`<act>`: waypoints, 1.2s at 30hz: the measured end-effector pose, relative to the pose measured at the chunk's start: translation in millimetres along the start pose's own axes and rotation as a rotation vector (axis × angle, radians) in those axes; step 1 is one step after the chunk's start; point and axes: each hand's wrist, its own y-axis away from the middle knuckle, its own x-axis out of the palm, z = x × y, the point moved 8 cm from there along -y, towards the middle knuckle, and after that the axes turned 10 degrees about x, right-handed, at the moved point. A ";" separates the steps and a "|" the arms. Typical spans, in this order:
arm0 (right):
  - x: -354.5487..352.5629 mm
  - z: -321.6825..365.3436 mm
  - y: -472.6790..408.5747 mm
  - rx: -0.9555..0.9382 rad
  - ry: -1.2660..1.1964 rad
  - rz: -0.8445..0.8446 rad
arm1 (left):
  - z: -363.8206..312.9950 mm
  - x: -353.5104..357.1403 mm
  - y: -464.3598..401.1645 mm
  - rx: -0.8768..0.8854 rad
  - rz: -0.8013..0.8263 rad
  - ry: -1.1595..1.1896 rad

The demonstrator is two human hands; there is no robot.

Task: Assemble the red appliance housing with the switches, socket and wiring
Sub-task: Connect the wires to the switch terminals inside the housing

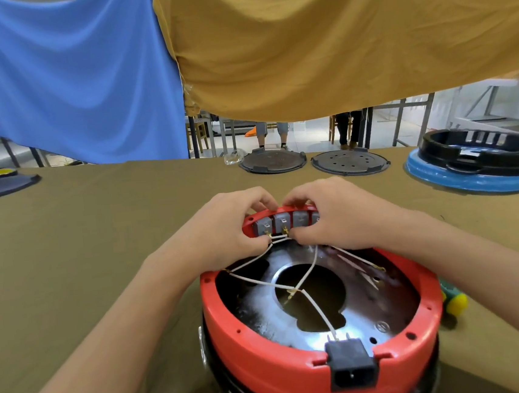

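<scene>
light: bright, even, daylight strongest from the floor area behind the hanging cloths [332, 46] | shadows: soft, faint | glare: white sheen on the metal plate [277, 264] | distortion: wide-angle bowing at edges | focus: centre sharp, far background slightly soft

The round red plastic housing [266, 351] has a smooth, slightly glossy rim. Inside it lies a shiny, mirror-like metal plate [263, 319]. The black plastic socket [352, 365] at the near rim looks matt, as do the grey plastic switch blocks [281, 222]. The thin white wires [316, 309] end in brassy metal terminals. The table is covered in matt olive cloth [96, 228]; smooth blue fabric [65, 72] and mustard fabric [331, 37] hang behind.
</scene>
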 end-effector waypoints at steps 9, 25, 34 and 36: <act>-0.3 -4.1 -7.9 -0.040 0.018 -0.019 | 2.0 0.0 -0.7 0.019 -0.010 0.006; 12.5 -11.6 -8.7 -0.044 -0.104 0.069 | 10.0 -0.6 0.1 -0.041 -0.014 0.000; 7.7 -18.0 -8.6 0.011 -0.154 0.141 | 9.7 1.7 0.3 -0.043 0.003 0.065; 7.3 -18.9 -7.6 0.021 -0.151 0.139 | 8.2 3.2 0.2 -0.029 0.017 0.079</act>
